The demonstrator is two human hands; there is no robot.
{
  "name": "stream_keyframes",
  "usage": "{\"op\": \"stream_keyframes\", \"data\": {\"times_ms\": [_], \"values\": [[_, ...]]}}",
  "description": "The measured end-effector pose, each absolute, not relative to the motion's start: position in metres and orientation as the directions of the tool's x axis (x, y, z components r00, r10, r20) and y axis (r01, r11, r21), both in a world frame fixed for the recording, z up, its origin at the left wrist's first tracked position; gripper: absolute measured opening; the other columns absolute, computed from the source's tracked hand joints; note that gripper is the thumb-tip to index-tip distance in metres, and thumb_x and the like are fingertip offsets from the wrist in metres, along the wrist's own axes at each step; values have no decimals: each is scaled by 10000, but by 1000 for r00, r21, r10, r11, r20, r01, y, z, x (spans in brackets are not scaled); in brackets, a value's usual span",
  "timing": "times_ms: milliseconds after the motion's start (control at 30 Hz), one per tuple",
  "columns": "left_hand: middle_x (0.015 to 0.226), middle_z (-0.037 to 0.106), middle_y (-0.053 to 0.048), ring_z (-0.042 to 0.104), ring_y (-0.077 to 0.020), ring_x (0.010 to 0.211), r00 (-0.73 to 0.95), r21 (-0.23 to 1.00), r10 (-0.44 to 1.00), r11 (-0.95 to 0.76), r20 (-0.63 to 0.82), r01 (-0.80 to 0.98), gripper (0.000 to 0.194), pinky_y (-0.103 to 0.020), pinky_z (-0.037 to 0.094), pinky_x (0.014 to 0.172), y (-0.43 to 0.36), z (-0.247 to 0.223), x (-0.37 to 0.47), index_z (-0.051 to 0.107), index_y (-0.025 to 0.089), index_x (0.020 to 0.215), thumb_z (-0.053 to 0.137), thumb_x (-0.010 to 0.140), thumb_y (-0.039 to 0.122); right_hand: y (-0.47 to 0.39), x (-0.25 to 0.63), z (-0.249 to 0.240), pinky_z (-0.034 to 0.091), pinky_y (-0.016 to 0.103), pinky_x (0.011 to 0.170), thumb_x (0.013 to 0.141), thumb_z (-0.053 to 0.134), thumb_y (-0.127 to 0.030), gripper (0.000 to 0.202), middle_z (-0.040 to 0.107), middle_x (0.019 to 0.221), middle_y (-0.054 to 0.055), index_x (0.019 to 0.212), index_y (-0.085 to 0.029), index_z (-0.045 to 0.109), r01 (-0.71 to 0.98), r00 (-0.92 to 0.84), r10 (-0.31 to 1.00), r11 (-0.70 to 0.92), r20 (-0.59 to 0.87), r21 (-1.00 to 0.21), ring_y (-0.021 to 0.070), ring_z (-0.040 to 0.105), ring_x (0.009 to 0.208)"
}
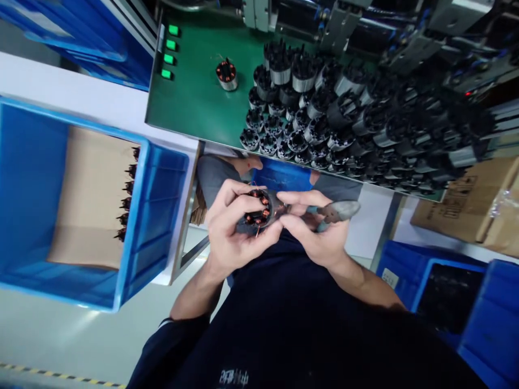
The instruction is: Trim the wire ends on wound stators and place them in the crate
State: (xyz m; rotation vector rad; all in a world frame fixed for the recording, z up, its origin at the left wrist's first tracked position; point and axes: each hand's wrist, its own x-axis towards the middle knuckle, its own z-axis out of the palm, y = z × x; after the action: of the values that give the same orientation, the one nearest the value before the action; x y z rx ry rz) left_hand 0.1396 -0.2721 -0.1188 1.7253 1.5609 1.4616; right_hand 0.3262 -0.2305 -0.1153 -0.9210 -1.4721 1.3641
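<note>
My left hand (pixel 233 229) is wrapped round a motor stator (pixel 276 206) with copper windings showing at its end. The stator lies tilted in front of my body, below the front edge of the green bench. My right hand (pixel 320 232) has its thumb and fingertips at the stator's other side, near a wire end too small to make out. In the same right hand sits a pair of cutting pliers (pixel 340 210), their grey jaws pointing right and away from the stator.
One wound stator (pixel 227 75) stands on the green bench top (pixel 194 108). Several bare stator cores (pixel 298 143) crowd its front, beneath machinery. A blue crate (pixel 121 270) at left holds cardboard and wound stators. Cardboard boxes (pixel 458 210) and blue bins (pixel 425 270) stand at right.
</note>
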Motion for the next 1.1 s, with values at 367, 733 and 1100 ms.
{"op": "stream_keyframes", "data": {"times_ms": [367,733,1100], "values": [[1291,855,-73,856,-271,1139,-83,731,893,-305,442,610,211,-407,714,923,-273,-132,137,789,268,1040,974,937,272,-219,339,-107,495,222,685,1080,846,-235,61,714,896,-3,1054,-184,825,1,-435,893,-129,-116,-992,82,599,733],[1295,898,-61,900,-313,1167,-295,985,939,-162,173,62,461,-496,739,1034,-272,-161,142,693,259,917,877,1021,669,-215,374,-120,330,267,662,1124,792,-310,181,431,856,-19,1061,-192,670,-361,-769,595,-705,-232,-610,92,368,698],[1385,871,-13,905,-216,883,-470,969,872,18,-136,-248,481,-410,793,814,-265,-158,175,787,336,1210,799,1034,784,-235,376,-121,510,308,800,1154,663,-228,203,663,983,5,1350,-233,716,186,-418,908,97,10,-978,140,599,813]]}}
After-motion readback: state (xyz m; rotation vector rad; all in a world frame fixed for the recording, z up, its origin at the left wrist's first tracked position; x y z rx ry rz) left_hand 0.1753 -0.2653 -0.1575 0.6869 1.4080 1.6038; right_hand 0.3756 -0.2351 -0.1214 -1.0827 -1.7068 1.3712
